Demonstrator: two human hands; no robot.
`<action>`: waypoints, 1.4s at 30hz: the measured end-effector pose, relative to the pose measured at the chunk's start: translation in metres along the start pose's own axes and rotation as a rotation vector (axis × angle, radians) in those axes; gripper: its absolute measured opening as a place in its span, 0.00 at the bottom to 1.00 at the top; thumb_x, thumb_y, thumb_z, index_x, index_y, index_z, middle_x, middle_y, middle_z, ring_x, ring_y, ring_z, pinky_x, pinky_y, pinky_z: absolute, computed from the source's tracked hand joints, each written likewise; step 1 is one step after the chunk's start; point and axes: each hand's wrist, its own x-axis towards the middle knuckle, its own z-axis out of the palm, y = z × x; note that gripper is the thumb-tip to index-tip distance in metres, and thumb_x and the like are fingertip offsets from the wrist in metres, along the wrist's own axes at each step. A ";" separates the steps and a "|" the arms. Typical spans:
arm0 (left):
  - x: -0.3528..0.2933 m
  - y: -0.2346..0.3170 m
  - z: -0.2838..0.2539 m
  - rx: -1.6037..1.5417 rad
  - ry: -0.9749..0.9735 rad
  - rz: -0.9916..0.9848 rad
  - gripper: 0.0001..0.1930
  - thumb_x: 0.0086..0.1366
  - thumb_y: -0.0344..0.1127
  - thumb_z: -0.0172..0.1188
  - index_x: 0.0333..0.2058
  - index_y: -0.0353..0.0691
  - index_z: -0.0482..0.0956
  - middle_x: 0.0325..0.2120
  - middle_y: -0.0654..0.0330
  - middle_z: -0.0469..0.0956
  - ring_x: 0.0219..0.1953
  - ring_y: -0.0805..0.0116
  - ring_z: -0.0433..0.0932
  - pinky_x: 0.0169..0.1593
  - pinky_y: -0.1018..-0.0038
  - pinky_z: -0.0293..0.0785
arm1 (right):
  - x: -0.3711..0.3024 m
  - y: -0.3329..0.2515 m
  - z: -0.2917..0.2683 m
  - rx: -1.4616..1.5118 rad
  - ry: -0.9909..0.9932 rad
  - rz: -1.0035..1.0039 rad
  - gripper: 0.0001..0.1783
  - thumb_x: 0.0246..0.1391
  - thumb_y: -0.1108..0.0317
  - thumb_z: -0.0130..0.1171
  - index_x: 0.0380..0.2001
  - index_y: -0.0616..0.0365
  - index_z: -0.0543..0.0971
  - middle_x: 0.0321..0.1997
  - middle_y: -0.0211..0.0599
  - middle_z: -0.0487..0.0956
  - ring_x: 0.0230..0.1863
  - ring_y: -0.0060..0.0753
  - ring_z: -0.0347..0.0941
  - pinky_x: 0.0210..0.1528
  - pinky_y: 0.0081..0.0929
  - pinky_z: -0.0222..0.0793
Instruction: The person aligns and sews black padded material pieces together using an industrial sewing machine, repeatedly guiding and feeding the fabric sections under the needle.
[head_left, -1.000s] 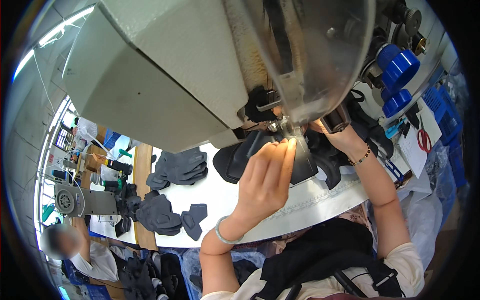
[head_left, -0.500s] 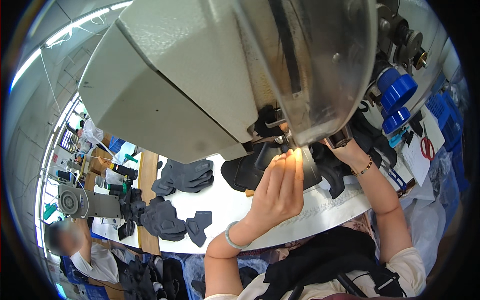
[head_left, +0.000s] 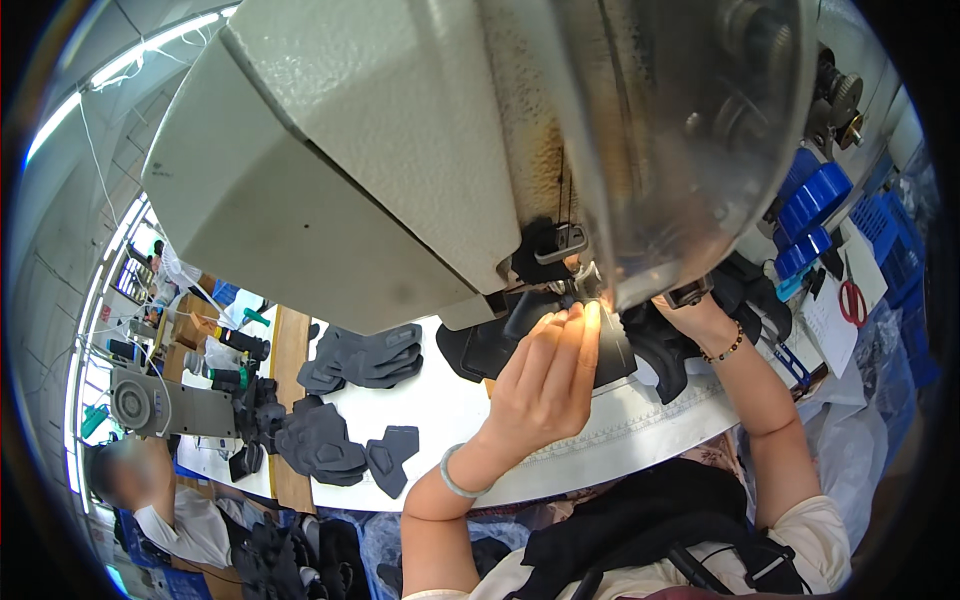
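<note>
My left hand [head_left: 542,385] is at the needle area of a pale sewing machine [head_left: 330,170], fingers straight and held together, thumb hidden. Its lit fingertips meet the edge of a black piece of material [head_left: 610,362] under the presser foot [head_left: 588,282]; whatever they pinch is mostly covered. To the right, my right hand [head_left: 692,318] reaches behind the clear guard [head_left: 690,150] beside more dark pieces [head_left: 655,350]. Its fingers are hidden by the guard and a dark round fitting [head_left: 690,292].
Stacks of dark cut pieces [head_left: 365,355] and a single piece [head_left: 393,458] lie on the white table [head_left: 440,420] at left. Red-handled scissors [head_left: 852,303], paper and blue crates [head_left: 880,235] are at right. Further left, a person [head_left: 190,520] sits near another machine [head_left: 170,403].
The view has shifted slightly, so the machine head fills more of the picture. My left hand appears a little further left and lower; both hands stay at the machine.
</note>
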 end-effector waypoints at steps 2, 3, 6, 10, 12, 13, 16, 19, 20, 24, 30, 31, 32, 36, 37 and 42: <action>0.000 0.000 0.000 -0.012 0.004 -0.011 0.17 0.48 0.20 0.57 0.39 0.19 0.78 0.33 0.47 0.77 0.35 0.60 0.77 0.40 0.73 0.79 | -0.003 -0.005 0.006 -0.009 0.031 -0.087 0.14 0.66 0.62 0.52 0.36 0.63 0.78 0.31 0.23 0.76 0.32 0.11 0.65 0.34 0.14 0.62; 0.000 0.000 0.000 -0.023 0.006 -0.020 0.17 0.48 0.20 0.57 0.40 0.20 0.78 0.33 0.47 0.77 0.35 0.60 0.78 0.40 0.72 0.79 | -0.004 -0.006 0.008 -0.016 0.048 -0.117 0.13 0.66 0.62 0.52 0.37 0.63 0.78 0.31 0.23 0.76 0.32 0.11 0.65 0.34 0.14 0.62; -0.002 -0.003 0.002 -0.038 0.013 -0.027 0.17 0.48 0.21 0.58 0.39 0.20 0.78 0.33 0.48 0.77 0.35 0.59 0.78 0.40 0.72 0.79 | -0.002 0.000 0.007 -0.009 0.053 -0.111 0.13 0.66 0.62 0.52 0.38 0.62 0.77 0.31 0.23 0.76 0.31 0.11 0.66 0.34 0.14 0.63; -0.004 -0.005 0.008 -0.061 0.038 -0.051 0.24 0.36 0.28 0.56 0.38 0.27 0.79 0.34 0.50 0.77 0.37 0.55 0.78 0.38 0.68 0.77 | 0.006 0.017 -0.005 0.061 0.005 0.042 0.11 0.65 0.63 0.53 0.34 0.60 0.74 0.27 0.22 0.73 0.30 0.13 0.70 0.33 0.14 0.64; -0.005 -0.007 0.010 -0.057 0.042 -0.045 0.25 0.35 0.28 0.56 0.38 0.27 0.79 0.35 0.50 0.77 0.38 0.54 0.78 0.39 0.67 0.77 | 0.008 0.018 -0.005 0.049 0.019 0.083 0.11 0.65 0.63 0.54 0.32 0.58 0.73 0.26 0.22 0.72 0.28 0.13 0.70 0.31 0.14 0.63; -0.004 -0.007 0.011 -0.059 0.042 -0.045 0.25 0.35 0.28 0.56 0.38 0.27 0.79 0.35 0.50 0.77 0.38 0.54 0.78 0.39 0.67 0.77 | 0.008 0.018 -0.005 0.037 0.033 0.123 0.11 0.65 0.63 0.54 0.30 0.57 0.72 0.25 0.22 0.71 0.27 0.14 0.70 0.29 0.14 0.63; -0.004 -0.006 0.012 -0.046 0.037 -0.031 0.24 0.36 0.27 0.57 0.37 0.27 0.79 0.34 0.50 0.76 0.38 0.54 0.78 0.39 0.66 0.77 | 0.006 0.012 0.000 0.081 0.071 0.098 0.12 0.65 0.62 0.55 0.29 0.56 0.71 0.23 0.23 0.71 0.24 0.13 0.69 0.27 0.13 0.61; -0.006 -0.001 0.011 0.042 0.028 -0.058 0.22 0.37 0.26 0.56 0.37 0.26 0.79 0.34 0.50 0.76 0.38 0.54 0.78 0.39 0.67 0.76 | 0.004 0.014 0.005 0.142 0.074 0.016 0.13 0.64 0.62 0.55 0.28 0.56 0.71 0.22 0.23 0.72 0.21 0.12 0.67 0.23 0.12 0.58; -0.005 0.001 0.011 0.049 0.021 -0.065 0.22 0.38 0.25 0.56 0.37 0.26 0.79 0.34 0.50 0.76 0.38 0.54 0.78 0.39 0.67 0.76 | 0.004 0.008 0.004 0.140 0.073 0.015 0.13 0.64 0.62 0.55 0.28 0.56 0.71 0.22 0.23 0.72 0.21 0.12 0.67 0.23 0.12 0.58; -0.004 0.003 0.008 0.048 0.003 -0.058 0.20 0.39 0.23 0.56 0.37 0.26 0.79 0.34 0.50 0.76 0.37 0.55 0.78 0.37 0.68 0.76 | 0.005 0.003 -0.002 0.190 0.047 0.230 0.13 0.65 0.62 0.55 0.27 0.56 0.71 0.21 0.25 0.74 0.16 0.10 0.62 0.17 0.11 0.54; -0.002 0.004 0.010 0.094 -0.025 -0.045 0.22 0.40 0.21 0.56 0.39 0.24 0.79 0.34 0.51 0.76 0.38 0.56 0.77 0.36 0.69 0.75 | 0.007 0.005 0.002 0.157 0.078 0.196 0.14 0.64 0.61 0.55 0.26 0.55 0.70 0.20 0.25 0.72 0.14 0.10 0.60 0.16 0.11 0.52; -0.002 0.003 0.010 0.091 -0.029 -0.045 0.22 0.40 0.21 0.56 0.39 0.24 0.79 0.34 0.51 0.76 0.38 0.56 0.77 0.36 0.69 0.75 | 0.006 0.001 0.003 0.200 0.088 0.156 0.15 0.64 0.61 0.55 0.25 0.55 0.70 0.20 0.25 0.72 0.14 0.10 0.60 0.16 0.11 0.52; -0.001 0.003 0.010 0.077 -0.022 -0.057 0.22 0.40 0.21 0.56 0.39 0.24 0.79 0.34 0.51 0.77 0.38 0.56 0.77 0.36 0.69 0.75 | 0.005 -0.005 0.004 0.241 0.125 0.184 0.15 0.64 0.62 0.56 0.25 0.54 0.69 0.19 0.25 0.70 0.14 0.10 0.59 0.16 0.12 0.52; -0.005 0.002 0.011 0.012 -0.004 -0.089 0.22 0.41 0.21 0.58 0.40 0.25 0.80 0.36 0.51 0.77 0.39 0.57 0.78 0.39 0.68 0.74 | 0.001 0.008 0.002 0.234 0.088 0.037 0.14 0.63 0.62 0.58 0.26 0.55 0.70 0.20 0.24 0.69 0.14 0.11 0.59 0.16 0.13 0.52; -0.007 0.003 0.011 -0.012 -0.005 -0.106 0.22 0.41 0.22 0.58 0.40 0.26 0.80 0.36 0.51 0.77 0.39 0.57 0.78 0.39 0.68 0.74 | 0.000 0.008 0.002 0.229 0.090 0.030 0.14 0.63 0.62 0.58 0.26 0.55 0.70 0.20 0.24 0.69 0.14 0.11 0.59 0.16 0.13 0.52; -0.010 0.002 0.011 -0.012 0.022 -0.127 0.15 0.50 0.26 0.64 0.39 0.28 0.80 0.36 0.53 0.77 0.38 0.57 0.78 0.40 0.68 0.75 | -0.005 0.010 0.007 0.238 0.107 -0.006 0.12 0.61 0.61 0.60 0.27 0.56 0.72 0.20 0.22 0.69 0.15 0.10 0.59 0.16 0.13 0.53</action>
